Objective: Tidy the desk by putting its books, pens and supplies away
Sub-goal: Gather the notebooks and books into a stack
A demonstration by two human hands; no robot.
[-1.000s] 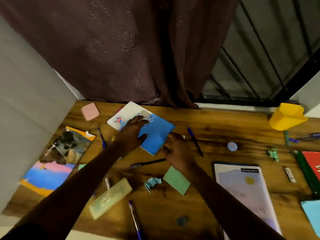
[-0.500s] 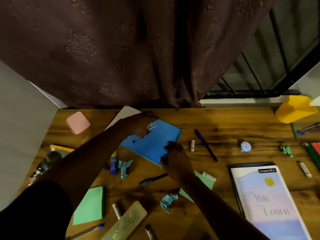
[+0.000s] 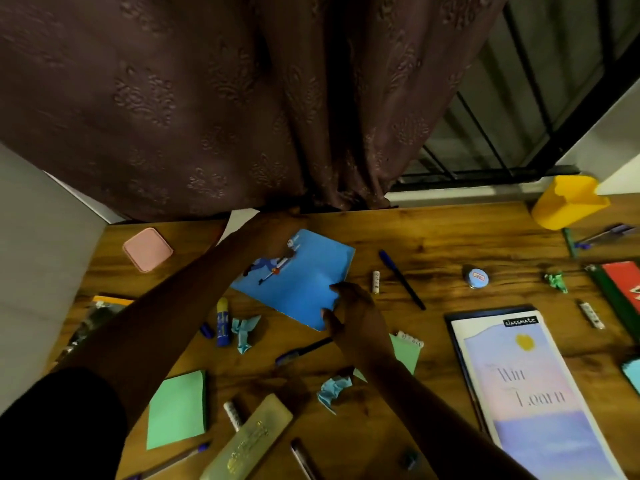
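A wood-grain desk [image 3: 433, 237] under a drawn brown patterned curtain [image 3: 207, 116] and a barred window lies strewn with stationery as a person starts clearing it. Both hands are on a blue softcover notebook [image 3: 304, 282] lying flat near the desk's middle. The right hand [image 3: 349, 306] pinches its near corner between thumb and fingers. The left hand [image 3: 277, 233] lies over its far edge by the curtain, too dark to show whether the fingers close on the cover.

By the look of it, the job has barely begun. The yellow plastic pen holder [image 3: 568, 200] at the far right corner appears to hold nothing, and two pens [image 3: 606, 233] lie just beside it. Loose on the wood are:

- a dark blue pen [image 3: 401, 278] and a black pen [image 3: 304, 349]
- a blue-and-yellow glue stick [image 3: 222, 322]
- a pink square pad [image 3: 148, 249]
- a green sticky-note pad [image 3: 176, 414]
- a round blue tin [image 3: 477, 277]
- a translucent pencil box [image 3: 247, 441]

Crumpled blue paper scraps [image 3: 334, 391] and a crumpled green scrap [image 3: 556, 281] await binning.

A pale "classmate" notebook [image 3: 533, 393] rests on a dark folder at the right, with a red-and-green book [image 3: 620, 289] near it at the frame's edge. No book stack or shelf is in sight, so where the blue notebook will go cannot be told. Nearly every item is yet to be put away.
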